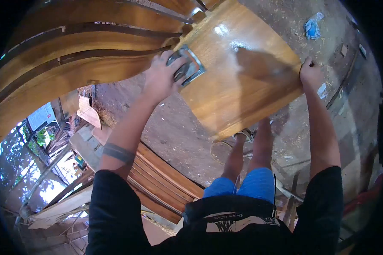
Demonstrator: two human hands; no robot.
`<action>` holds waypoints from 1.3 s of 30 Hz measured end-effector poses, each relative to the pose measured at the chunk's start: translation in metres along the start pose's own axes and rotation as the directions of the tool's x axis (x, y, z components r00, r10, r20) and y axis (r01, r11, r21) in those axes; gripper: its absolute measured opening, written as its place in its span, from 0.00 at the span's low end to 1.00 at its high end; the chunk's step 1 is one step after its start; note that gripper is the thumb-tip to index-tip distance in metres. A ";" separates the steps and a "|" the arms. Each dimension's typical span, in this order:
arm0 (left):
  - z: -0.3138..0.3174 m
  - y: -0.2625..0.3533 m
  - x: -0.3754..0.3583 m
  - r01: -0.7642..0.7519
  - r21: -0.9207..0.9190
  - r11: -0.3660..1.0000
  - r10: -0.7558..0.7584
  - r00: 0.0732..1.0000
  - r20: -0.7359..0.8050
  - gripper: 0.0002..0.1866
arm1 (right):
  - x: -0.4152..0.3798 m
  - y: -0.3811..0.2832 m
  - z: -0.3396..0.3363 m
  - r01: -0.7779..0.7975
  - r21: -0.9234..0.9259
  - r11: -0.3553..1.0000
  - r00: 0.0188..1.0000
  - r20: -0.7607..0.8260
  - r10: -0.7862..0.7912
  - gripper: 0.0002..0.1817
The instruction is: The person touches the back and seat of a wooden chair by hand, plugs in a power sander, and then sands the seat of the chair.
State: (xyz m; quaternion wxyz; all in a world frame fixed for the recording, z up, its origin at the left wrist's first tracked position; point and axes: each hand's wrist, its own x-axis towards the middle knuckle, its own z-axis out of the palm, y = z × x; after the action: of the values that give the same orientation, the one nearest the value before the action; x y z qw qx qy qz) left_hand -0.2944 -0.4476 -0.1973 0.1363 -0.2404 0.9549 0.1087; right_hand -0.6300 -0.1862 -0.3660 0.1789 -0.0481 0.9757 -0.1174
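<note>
Varnished brown wood under both palms: glossy curved wooden panel (242, 80), tilted, held up in front of the body above the dirt floor. Left hand (161, 76) clamped over a grey metal sanding block (187, 66), fingers curled around its top, block pressed flat against the panel's near left edge. Right hand (311, 73) hooked over the panel's far right edge, fingers wrapped shut on the wood, thumb hidden behind the rim. Wet-looking sheen and a bright glare patch near the panel's upper middle, just right of the block.

Left of the block, several long curved wooden slats (72, 55) of the same brown, stacked in parallel with dark gaps between, joined to the panel at its upper left. Dark tattooed band (118, 152) around the left forearm; black sleeves on both arms. Below, blue shorts (253, 185), bare legs, and a sandalled foot (244, 135) on the sawdust-strewn dirt floor (178, 136). Crumpled blue scrap (312, 26) lying on the ground well beyond the right hand. More stacked brown boards (157, 182) beside the left leg, pale offcuts (87, 111) near them, greenery and bright daylight at the far left.
</note>
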 end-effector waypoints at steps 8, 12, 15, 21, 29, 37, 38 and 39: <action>0.008 0.020 -0.024 -0.048 -0.013 0.999 0.049 0.997 0.062 0.30 | 0.000 0.005 0.003 0.013 -0.015 1.000 1.000 0.007 -0.013 0.27; -0.005 0.078 0.074 -0.150 0.044 0.988 0.152 0.988 -0.034 0.29 | 0.004 0.006 0.005 -0.014 0.033 0.999 0.999 0.052 0.013 0.27; -0.002 0.101 0.125 -0.183 0.053 0.982 0.189 0.973 -0.131 0.30 | 0.004 0.006 0.004 -0.037 0.016 0.999 0.998 0.061 0.036 0.26; 0.000 0.086 0.088 -0.161 0.020 0.987 0.162 0.983 -0.087 0.30 | -0.002 0.002 -0.001 -0.041 0.030 0.999 0.996 0.079 0.038 0.27; 0.021 0.063 -0.042 -0.258 0.019 0.966 0.251 0.952 0.177 0.33 | -0.007 -0.001 -0.009 0.005 0.004 1.000 0.996 0.088 -0.006 0.26; 0.000 0.143 0.133 -0.171 -0.009 0.985 0.169 0.978 -0.121 0.27 | -0.003 0.007 0.005 -0.012 0.052 0.999 1.000 0.028 0.010 0.28; 0.000 0.144 0.139 -0.125 0.005 0.992 0.124 0.984 -0.131 0.27 | -0.003 0.006 0.005 -0.009 0.091 0.996 1.000 0.026 0.007 0.28; 0.001 0.139 0.134 -0.124 0.014 0.992 0.125 0.984 -0.123 0.27 | -0.002 0.005 0.006 -0.008 0.075 0.997 0.999 0.034 0.005 0.28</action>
State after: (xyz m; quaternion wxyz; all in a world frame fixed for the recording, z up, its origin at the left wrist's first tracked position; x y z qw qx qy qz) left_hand -0.4757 -0.3856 -0.2204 0.0704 -0.1860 0.9750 0.0990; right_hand -0.6266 -0.1825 -0.3722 0.1974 -0.0402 0.9676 -0.1525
